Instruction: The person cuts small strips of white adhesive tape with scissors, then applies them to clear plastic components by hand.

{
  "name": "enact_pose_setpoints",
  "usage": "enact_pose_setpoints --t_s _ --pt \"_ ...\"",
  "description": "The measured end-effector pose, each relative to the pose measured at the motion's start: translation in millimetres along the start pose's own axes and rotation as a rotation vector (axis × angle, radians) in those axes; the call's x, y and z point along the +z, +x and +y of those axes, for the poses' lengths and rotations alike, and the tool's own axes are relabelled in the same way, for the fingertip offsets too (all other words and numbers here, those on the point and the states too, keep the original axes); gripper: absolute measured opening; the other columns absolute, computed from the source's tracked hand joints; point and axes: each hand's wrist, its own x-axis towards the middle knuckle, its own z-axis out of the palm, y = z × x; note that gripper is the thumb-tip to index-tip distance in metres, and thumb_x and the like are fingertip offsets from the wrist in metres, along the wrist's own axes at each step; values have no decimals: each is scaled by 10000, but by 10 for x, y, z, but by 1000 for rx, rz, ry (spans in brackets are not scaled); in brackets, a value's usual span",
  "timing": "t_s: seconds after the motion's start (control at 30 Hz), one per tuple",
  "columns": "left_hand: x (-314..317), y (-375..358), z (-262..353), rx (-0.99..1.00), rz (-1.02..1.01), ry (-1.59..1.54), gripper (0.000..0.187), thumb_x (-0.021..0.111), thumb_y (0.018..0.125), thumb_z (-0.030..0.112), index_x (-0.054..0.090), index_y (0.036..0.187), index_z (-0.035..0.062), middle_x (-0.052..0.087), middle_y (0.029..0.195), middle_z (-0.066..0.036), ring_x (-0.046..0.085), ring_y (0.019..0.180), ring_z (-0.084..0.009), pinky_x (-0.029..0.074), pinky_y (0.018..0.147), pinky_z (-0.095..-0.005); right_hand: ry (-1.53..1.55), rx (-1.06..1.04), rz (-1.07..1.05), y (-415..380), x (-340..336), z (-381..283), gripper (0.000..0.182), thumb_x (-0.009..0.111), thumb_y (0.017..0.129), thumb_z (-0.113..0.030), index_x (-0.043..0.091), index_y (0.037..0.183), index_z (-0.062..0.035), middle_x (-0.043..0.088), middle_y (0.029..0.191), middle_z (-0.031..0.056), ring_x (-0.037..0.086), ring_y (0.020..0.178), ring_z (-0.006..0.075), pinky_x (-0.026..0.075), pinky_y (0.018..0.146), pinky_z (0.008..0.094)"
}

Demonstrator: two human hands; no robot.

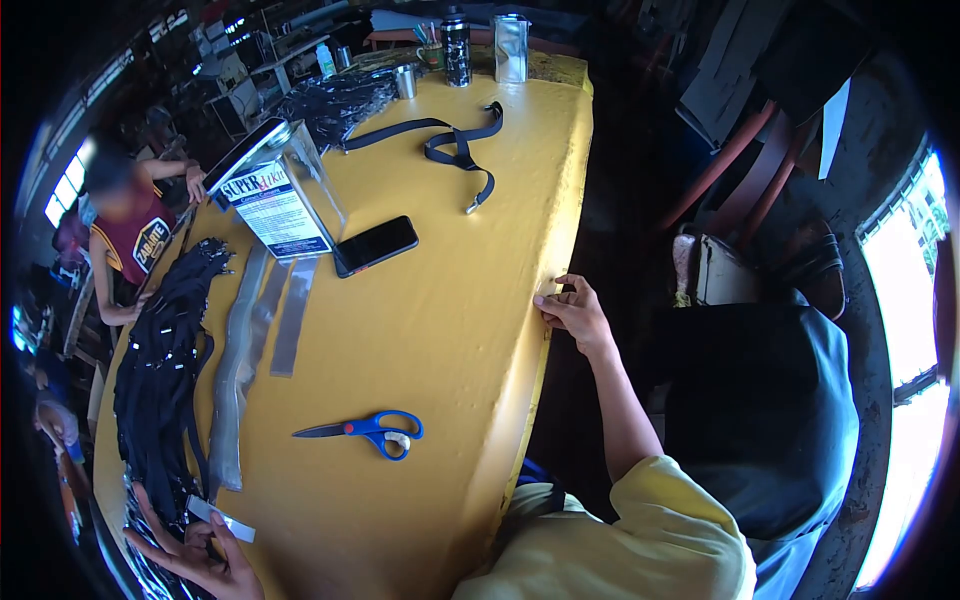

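Observation:
My left hand (pixel 190 560) is at the lower left, beside a bundle of black straps (pixel 165 350). Its thumb lies against a short, pale, see-through plastic strip (pixel 235 526), which it appears to hold, while other fingers stretch outward. At the table's right edge, my right hand (pixel 575 315) has thumb and fingertips pinched together; whatever is between them is too small to make out. Blue-handled scissors (pixel 372 430) lie on the yellow table (pixel 400 335) between my hands. Long clear plastic strips (pixel 233 400) run beside the black bundle.
A tall tin (pixel 280 210) labelled "SUPER" stands by a black phone (pixel 377 246). Farther back lie a black strap with buckles (pixel 455 145), a dark bottle (pixel 456 48), a metal cup (pixel 404 81) and a metal can (pixel 511 48). Another person (pixel 135 225) is at the left edge.

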Motion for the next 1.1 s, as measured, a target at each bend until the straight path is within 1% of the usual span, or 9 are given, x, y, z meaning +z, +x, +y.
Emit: enact_pose_setpoints --t_s 0.13,0.23,0.3,0.4,0.53,0.7,0.87,1.0,1.1 --pt "-16 29 -12 20 3 -39 927 619 887 -46 29 1575 144 343 1547 -192 383 592 -97 366 573 -181 0 -13 -10 1 -11 38 580 778 825 -60 384 1233 59 634 749 68 577 629 85 474 579 225" --pt "-80 53 -7 113 -109 -20 1180 773 825 114 -171 1532 66 345 1517 -229 573 889 -152 441 586 -191 -12 -38 -3 -42 -25 52 559 768 839 -86 406 1246 40 643 768 56 587 652 86 483 600 226" --pt "-86 -52 -91 -50 23 -58 929 630 879 -42 43 1575 144 348 1542 -198 417 601 -93 390 588 -182 72 -22 71 -104 -74 -1 548 759 855 -123 426 1268 16 649 794 37 599 675 90 494 620 229" --pt "-117 -25 -46 5 39 -122 934 640 870 -35 50 1573 138 354 1537 -202 463 615 -96 417 610 -176 25 -113 162 -206 -185 -165 466 747 865 -121 484 1235 -13 641 801 21 600 704 84 488 646 219" --pt "-136 -18 21 -25 80 -94 998 626 836 -55 -17 1571 156 348 1521 -247 509 578 -101 463 598 -177 -48 -556 242 -366 -58 -594 302 678 892 -8 534 1157 -11 625 820 10 570 716 55 446 649 199" --pt "-78 -67 155 23 -28 -287 1054 627 809 -93 -90 1552 116 283 1520 -308 605 682 -135 503 608 -191 -25 -702 -120 -1018 940 -1185 260 674 882 17 567 1119 4 639 844 9 612 803 78 489 735 223" --pt "-94 -190 195 207 -255 -330 1114 658 801 -120 -143 1540 110 237 1517 -341 633 1046 -279 550 674 -242 -144 -746 -676 -1478 1768 -1164 291 735 840 -22 618 1104 12 687 902 49 664 826 124 516 775 278" --pt "-139 -163 316 160 -388 -376 1050 673 829 -95 -74 1531 133 236 1520 -318 682 865 -246 561 640 -274 -238 -853 -984 -1747 2196 -1230 350 758 811 -38 631 1135 -13 700 1004 111 705 919 207 548 839 345" --pt "-146 -147 332 174 -417 -431 1221 685 787 -150 -167 1535 304 194 1519 -352 691 742 -179 577 634 -275 -268 -870 -1131 -1877 2388 -1280 425 778 801 -84 616 1190 -29 695 1039 100 688 983 237 546 865 364"
